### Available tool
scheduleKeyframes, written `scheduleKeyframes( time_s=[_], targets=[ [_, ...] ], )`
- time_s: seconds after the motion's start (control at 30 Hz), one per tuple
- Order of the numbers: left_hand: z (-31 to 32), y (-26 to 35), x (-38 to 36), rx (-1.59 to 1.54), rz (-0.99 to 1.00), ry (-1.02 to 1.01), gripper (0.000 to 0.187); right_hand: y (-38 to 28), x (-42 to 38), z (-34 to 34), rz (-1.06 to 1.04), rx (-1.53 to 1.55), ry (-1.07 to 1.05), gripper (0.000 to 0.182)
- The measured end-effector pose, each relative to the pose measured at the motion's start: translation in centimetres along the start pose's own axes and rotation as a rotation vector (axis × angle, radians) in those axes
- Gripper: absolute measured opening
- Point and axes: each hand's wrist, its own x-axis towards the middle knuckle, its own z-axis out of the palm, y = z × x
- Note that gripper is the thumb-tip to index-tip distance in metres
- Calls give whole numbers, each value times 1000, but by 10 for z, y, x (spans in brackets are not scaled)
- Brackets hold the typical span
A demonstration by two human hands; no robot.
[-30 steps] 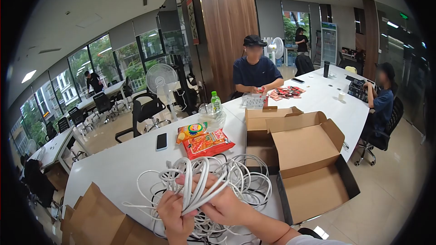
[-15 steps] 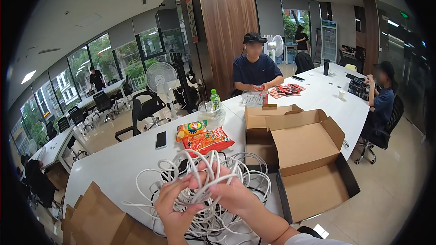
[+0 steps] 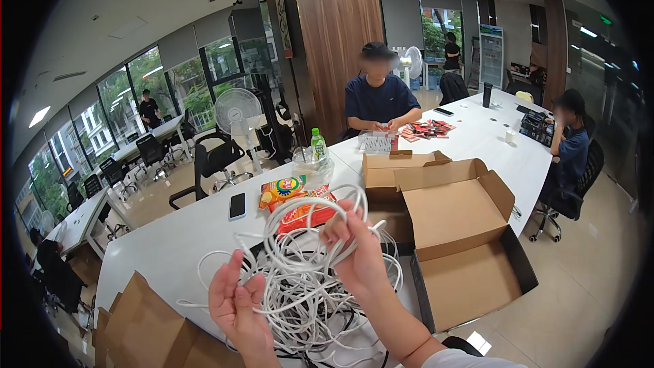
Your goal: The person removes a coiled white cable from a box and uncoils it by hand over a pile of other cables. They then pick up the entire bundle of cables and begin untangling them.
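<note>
A loosely looped white cable (image 3: 279,215) is held up in my right hand (image 3: 357,252), whose fingers are closed round the strands on the right side of the coil. To the lower left, my left hand (image 3: 238,300) has its fingers stretched up and apart, with a white strand passing right at its fingers. Below both hands lies a big tangled heap of white cables (image 3: 306,300), with some black ones among them. Behind the raised loops, an orange chip bag (image 3: 283,191) and a red snack bag (image 3: 300,217) are partly covered.
Open cardboard boxes (image 3: 470,279) stand to the right, and another cardboard box (image 3: 146,320) is at the lower left. A phone (image 3: 237,206) lies left of the snacks; a green-capped bottle (image 3: 317,144) stands behind. Across the table a person (image 3: 381,99) handles small red packets (image 3: 426,130).
My right hand has lifted and pulled the cable loops up from the heap. My left hand has come away from the coil, moving left and down, and its fingers have opened.
</note>
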Motion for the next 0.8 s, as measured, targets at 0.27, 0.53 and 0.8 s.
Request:
scheduleKeyframes(
  time_s=[0.27, 0.53, 0.8],
  targets=[
    [10, -4, 0, 366, -263, -249, 29, -10, 7, -9, -86, -131, -61, 19],
    [14, -18, -1, 607, -59, -300, 23, 5, 2, -3, 12, -308, -57, 18],
    [0, -10, 6, -102, -163, -146, 6, 0, 17, -14, -198, -49, 176, 17]
  ],
)
